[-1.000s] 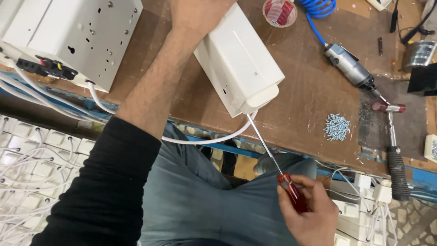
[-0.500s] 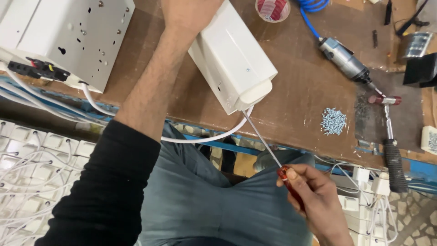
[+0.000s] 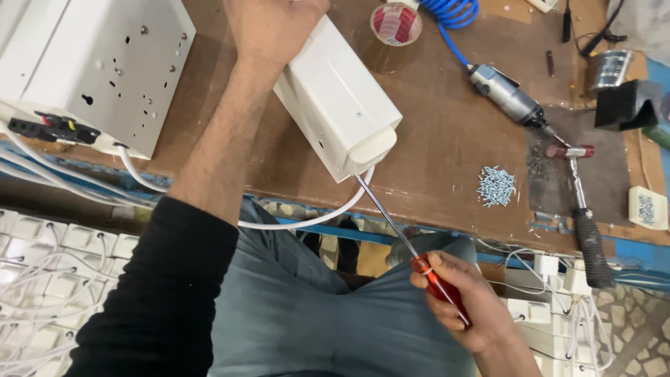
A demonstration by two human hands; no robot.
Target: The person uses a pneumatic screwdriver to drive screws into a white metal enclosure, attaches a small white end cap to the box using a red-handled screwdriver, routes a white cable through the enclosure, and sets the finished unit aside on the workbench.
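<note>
From the head view, the left hand (image 3: 272, 28) is pressed flat over the far end of the white housing (image 3: 338, 101) lying slanted near the bench's (image 3: 447, 160) front edge, while the right hand (image 3: 464, 307) is closed round the red-handled screwdriver (image 3: 412, 251), its tip at the housing's near end. The long, steeply angled shaft could slip off the screw and gouge the plastic or nick the white cable (image 3: 307, 220). The screw is hidden, and the left fingers are cut off by the frame.

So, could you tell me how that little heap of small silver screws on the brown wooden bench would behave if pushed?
The heap of small silver screws would probably scatter rather than slide together, since they lie loose. Individual screws look light and may roll. On the brown wooden bench near its edge, some could drop off.
</note>
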